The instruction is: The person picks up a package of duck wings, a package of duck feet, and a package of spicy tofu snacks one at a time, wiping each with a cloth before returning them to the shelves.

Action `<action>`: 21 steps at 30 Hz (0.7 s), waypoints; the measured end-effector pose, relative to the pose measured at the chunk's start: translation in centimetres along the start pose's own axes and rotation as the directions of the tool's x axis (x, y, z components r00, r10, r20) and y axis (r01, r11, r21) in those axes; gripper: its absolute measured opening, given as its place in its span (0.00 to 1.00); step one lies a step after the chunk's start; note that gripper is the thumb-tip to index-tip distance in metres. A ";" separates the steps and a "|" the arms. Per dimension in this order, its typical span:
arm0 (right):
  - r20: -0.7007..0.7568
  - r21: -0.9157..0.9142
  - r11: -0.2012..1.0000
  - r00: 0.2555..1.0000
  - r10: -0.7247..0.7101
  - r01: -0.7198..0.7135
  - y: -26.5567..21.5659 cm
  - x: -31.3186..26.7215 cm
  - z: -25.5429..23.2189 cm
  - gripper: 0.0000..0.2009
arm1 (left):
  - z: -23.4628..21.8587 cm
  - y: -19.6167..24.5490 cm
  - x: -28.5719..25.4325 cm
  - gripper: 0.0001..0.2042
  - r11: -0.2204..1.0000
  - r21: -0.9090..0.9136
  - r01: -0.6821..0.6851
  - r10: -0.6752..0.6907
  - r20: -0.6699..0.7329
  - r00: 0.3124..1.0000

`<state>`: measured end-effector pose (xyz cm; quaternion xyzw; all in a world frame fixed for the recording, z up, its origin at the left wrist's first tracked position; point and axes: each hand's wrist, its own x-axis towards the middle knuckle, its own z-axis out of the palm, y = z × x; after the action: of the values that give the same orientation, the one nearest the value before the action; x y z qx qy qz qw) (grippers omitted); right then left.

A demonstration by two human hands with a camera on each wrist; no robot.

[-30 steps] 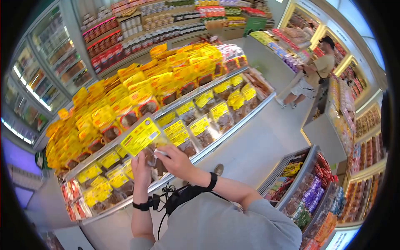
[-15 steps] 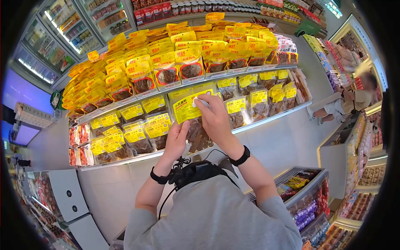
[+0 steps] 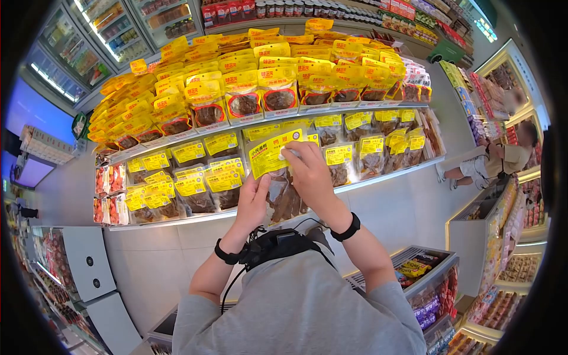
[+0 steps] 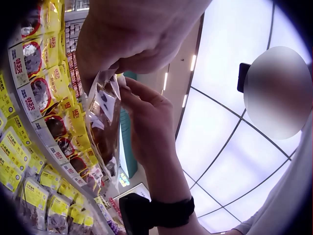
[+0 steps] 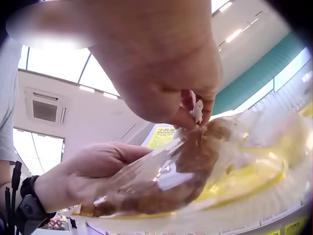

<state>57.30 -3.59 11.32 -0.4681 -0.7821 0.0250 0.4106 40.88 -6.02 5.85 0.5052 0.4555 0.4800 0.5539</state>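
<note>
A clear plastic food package (image 3: 285,196) with a yellow label (image 3: 267,155) and dark brown contents is held up in front of the shelf. My left hand (image 3: 252,200) grips its lower left side, thumb on the front. My right hand (image 3: 312,176) pinches a small crumpled white wad (image 5: 198,110) against the package front, by the label's right part in the head view. In the left wrist view, the package (image 4: 104,129) is seen edge-on, with the right hand (image 4: 149,122) at its upper edge. The left hand (image 5: 100,166) lies behind the package's near end in the right wrist view.
A lit lower shelf (image 3: 367,189) holds similar packages with yellow labels. Above it stand rows of yellow pouches (image 3: 242,103). A low bin of snacks (image 3: 408,278) is at the right, and a person (image 3: 515,151) stands beyond it. Glass-door coolers (image 3: 112,35) are at the back left.
The head view has turned, and the package is less tilted in it. The right hand with the white wad has moved from below the label up onto its right part. The left hand keeps its grip.
</note>
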 end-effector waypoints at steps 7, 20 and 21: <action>0.179 0.117 0.983 0.970 -0.163 0.144 -2.0 -3.5 1.7 0.19 | -2.0 0.0 1.7 0.14 0.979 -0.202 -0.003 -0.030 -0.159 0.987; 0.151 0.201 0.975 0.980 -0.129 0.098 -1.8 -3.9 4.6 0.17 | -4.7 -2.7 2.8 0.13 0.943 -0.330 -0.033 -0.058 -0.261 0.964; 0.198 0.242 0.964 0.967 -0.158 0.108 -1.6 -4.5 5.0 0.16 | -5.1 -3.1 3.1 0.13 0.926 -0.371 -0.072 -0.041 -0.289 0.956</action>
<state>53.81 -6.15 5.88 -0.3584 -0.8435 0.1380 0.3755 36.42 -2.41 2.31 0.3166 0.4272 0.6322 0.5636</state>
